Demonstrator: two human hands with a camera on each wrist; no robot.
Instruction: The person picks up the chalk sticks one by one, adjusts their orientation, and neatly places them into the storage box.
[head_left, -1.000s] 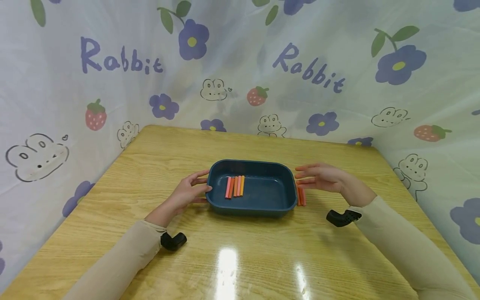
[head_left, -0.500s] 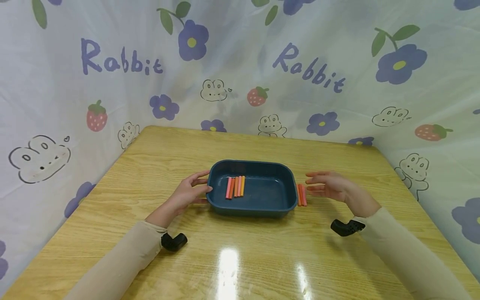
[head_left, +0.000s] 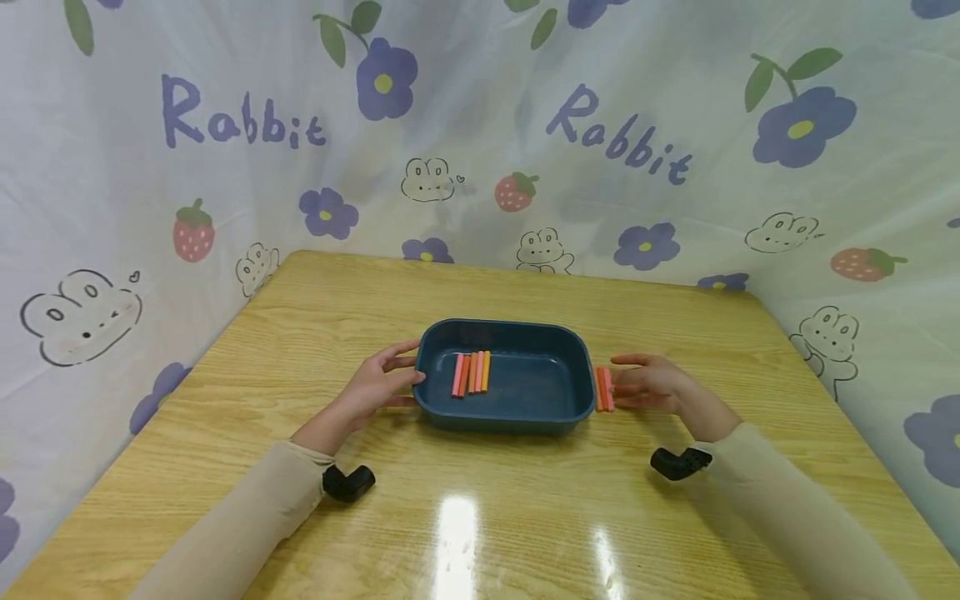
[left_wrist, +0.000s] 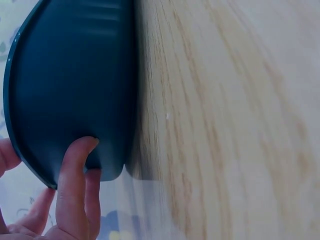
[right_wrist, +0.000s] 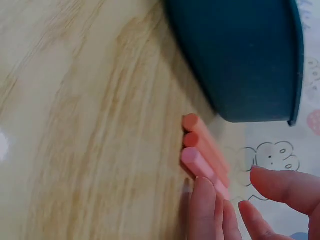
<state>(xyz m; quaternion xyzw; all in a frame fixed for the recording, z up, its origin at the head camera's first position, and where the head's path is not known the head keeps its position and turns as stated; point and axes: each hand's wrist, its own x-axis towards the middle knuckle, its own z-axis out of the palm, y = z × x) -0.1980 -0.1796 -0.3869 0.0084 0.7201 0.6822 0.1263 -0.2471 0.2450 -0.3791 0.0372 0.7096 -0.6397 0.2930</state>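
Note:
A dark teal plastic box (head_left: pixel 517 423) stands on the wooden table. My left hand (head_left: pixel 375 386) holds its left end, thumb over the rim and fingers against the outer wall, as the left wrist view also shows. Inside lie several chalk sticks (head_left: pixel 470 373), pink, orange and yellow, side by side. Just off the box's right end, two orange-red chalk sticks (right_wrist: pixel 191 138) and a pink chalk stick (right_wrist: pixel 200 162) form a row on the table. My right hand (head_left: pixel 652 383) is low beside that row, fingertips right at the pink stick, thumb apart from the fingers.
The wooden table (head_left: pixel 337 300) has a glossy top with bright reflections near the front. A white cloth (head_left: pixel 480 108) printed with rabbits, flowers and strawberries hangs around its back and sides. Black wrist mounts (head_left: pixel 678 463) stick out under both sleeves.
My right hand has drawn back rightward from the box's right rim, then lowered toward the chalk row on the table. My left hand and the box have stayed in place.

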